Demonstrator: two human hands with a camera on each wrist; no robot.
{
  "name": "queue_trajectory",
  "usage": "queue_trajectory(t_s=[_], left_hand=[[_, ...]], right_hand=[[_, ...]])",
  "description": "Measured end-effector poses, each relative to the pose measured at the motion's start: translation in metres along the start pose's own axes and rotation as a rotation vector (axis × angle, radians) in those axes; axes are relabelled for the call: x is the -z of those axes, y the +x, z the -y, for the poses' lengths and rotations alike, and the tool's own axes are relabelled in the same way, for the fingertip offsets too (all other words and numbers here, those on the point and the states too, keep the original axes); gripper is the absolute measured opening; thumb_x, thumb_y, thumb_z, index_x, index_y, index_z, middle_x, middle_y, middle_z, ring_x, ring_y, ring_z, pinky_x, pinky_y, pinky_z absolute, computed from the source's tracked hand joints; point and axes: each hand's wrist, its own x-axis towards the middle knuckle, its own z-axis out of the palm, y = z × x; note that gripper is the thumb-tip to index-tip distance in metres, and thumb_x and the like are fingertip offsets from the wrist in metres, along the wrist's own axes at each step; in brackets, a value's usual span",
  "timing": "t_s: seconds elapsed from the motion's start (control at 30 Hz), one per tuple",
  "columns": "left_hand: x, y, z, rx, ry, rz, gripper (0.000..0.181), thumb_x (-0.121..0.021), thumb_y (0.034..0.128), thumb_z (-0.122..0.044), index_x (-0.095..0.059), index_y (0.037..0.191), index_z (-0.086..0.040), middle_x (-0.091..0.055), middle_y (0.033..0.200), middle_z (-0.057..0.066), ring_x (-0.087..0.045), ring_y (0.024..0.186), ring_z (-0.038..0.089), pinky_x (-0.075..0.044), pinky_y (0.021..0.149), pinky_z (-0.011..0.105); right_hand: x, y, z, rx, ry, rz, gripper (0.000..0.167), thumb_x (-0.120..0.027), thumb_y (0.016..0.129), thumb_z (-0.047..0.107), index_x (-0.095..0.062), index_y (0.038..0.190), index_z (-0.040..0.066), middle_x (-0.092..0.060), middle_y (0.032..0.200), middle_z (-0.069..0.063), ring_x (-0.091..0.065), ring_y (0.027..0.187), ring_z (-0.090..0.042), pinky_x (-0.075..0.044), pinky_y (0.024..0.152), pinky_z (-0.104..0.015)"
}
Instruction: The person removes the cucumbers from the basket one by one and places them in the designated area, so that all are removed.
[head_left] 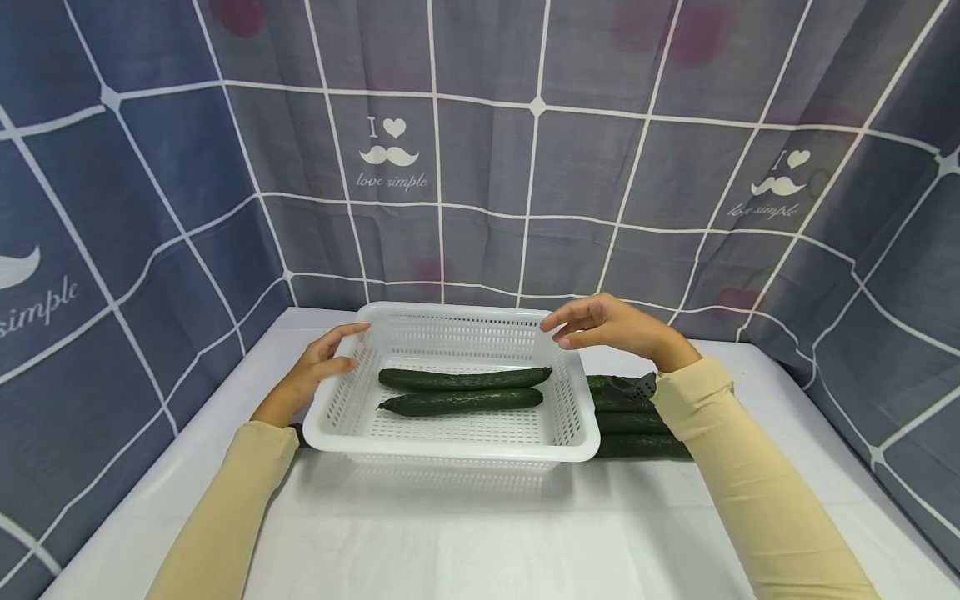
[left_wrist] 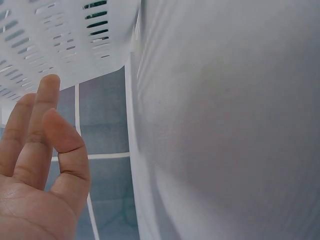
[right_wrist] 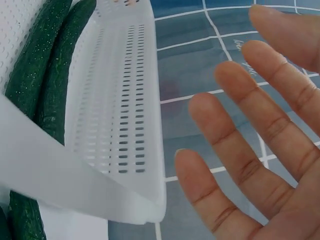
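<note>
A white perforated plastic basket (head_left: pixel 450 451) stands on the table with two dark green cucumbers, an upper one (head_left: pixel 465 380) and a lower one (head_left: pixel 465 402), lying side by side in it. My left hand (head_left: pixel 318 367) is at the basket's left rim, fingers extended; in the left wrist view its fingertips are close to the outer wall (left_wrist: pixel 65 60), and whether they touch cannot be told. Over the right back corner hovers my right hand (head_left: pixel 611 323), its fingers spread and holding nothing. The right wrist view shows that hand (right_wrist: pixel 270 165) apart from the basket (right_wrist: pixel 132 100).
Several more cucumbers (head_left: pixel 637 423) lie on the white-covered table (head_left: pixel 465 542) right of the basket, partly hidden by its rim and the right forearm. Blue-grey checked curtains (head_left: pixel 480 167) enclose the table at the back and both sides.
</note>
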Motion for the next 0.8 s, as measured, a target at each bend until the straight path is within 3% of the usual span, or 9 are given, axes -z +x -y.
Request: queue_trajectory(t_s=[0.3,0.47,0.8], left_hand=[[0.001,-0.001,-0.001,0.021,0.01,-0.009,0.055,-0.06,0.1003,-0.007,-0.057,0.154,-0.021,-0.061,0.136,0.013,-0.07,0.106,0.019,-0.063,0.08,0.036],[0.001,-0.001,-0.001,0.036,0.008,-0.013,0.056,-0.061,0.0998,-0.008,-0.056,0.154,-0.02,-0.06,0.136,0.014,-0.071,0.106,0.02,-0.063,0.08,0.037],[0.0,0.0,-0.001,0.019,0.006,-0.009,0.056,-0.061,0.0998,-0.006,-0.056,0.154,-0.018,-0.06,0.136,0.016,-0.071,0.106,0.021,-0.063,0.08,0.036]], right_hand=[[-0.005,0.022,0.002,-0.006,-0.01,-0.025,0.036,-0.075,0.099,0.008,-0.072,0.135,0.0,-0.071,0.139,-0.012,-0.067,0.125,-0.028,-0.054,0.104,-0.042],[-0.008,0.035,0.001,0.0,-0.022,-0.032,0.036,-0.075,0.099,0.009,-0.073,0.135,0.0,-0.071,0.139,-0.015,-0.063,0.132,-0.04,-0.052,0.107,-0.045],[-0.016,0.06,-0.008,0.001,0.045,-0.016,0.04,-0.072,0.1,0.002,-0.065,0.138,-0.011,-0.065,0.143,-0.028,-0.056,0.138,-0.05,-0.052,0.109,-0.044]])
